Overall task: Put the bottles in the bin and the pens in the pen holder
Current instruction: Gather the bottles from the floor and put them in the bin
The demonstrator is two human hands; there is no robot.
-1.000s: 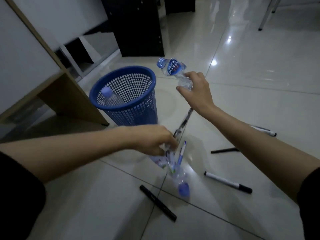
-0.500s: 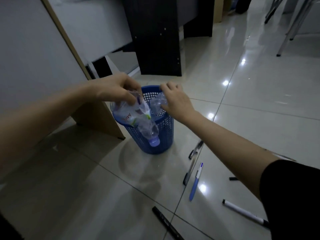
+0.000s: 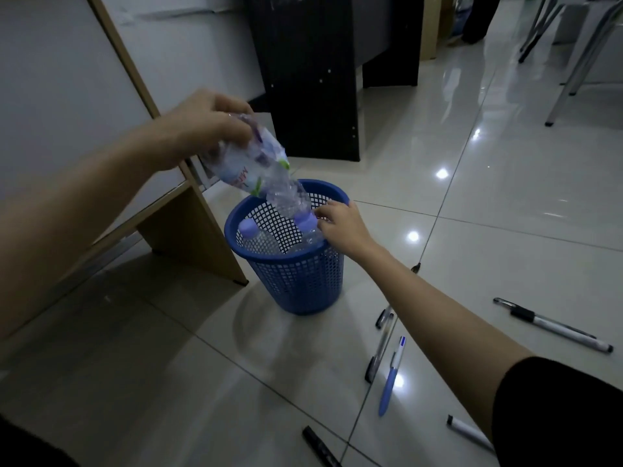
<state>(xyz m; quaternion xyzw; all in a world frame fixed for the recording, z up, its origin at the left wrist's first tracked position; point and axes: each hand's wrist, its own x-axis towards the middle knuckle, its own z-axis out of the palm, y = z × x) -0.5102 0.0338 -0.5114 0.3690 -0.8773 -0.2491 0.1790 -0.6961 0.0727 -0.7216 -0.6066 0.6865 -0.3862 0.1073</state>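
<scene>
At the frame centre stands the blue plastic mesh bin (image 3: 296,281). Above its rim, the left hand (image 3: 205,126) grips a crumpled clear plastic bottle (image 3: 259,173), cap down. The right hand (image 3: 340,224) hovers over the right rim, fingers loosely curled, empty.

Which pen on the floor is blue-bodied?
The blue-and-white ballpoint pen lying beside the clear black-capped pen, in front of the blue mesh bin. The other pens and markers are black, white or clear.

The left hand (image 3: 205,129) grips a crumpled clear bottle (image 3: 259,173) tilted cap-down over the blue mesh bin (image 3: 296,281), the right hand (image 3: 340,224) rests at the rim above other bottles, and pens (image 3: 391,375) lie scattered on the tiled floor (image 3: 505,230).
</scene>
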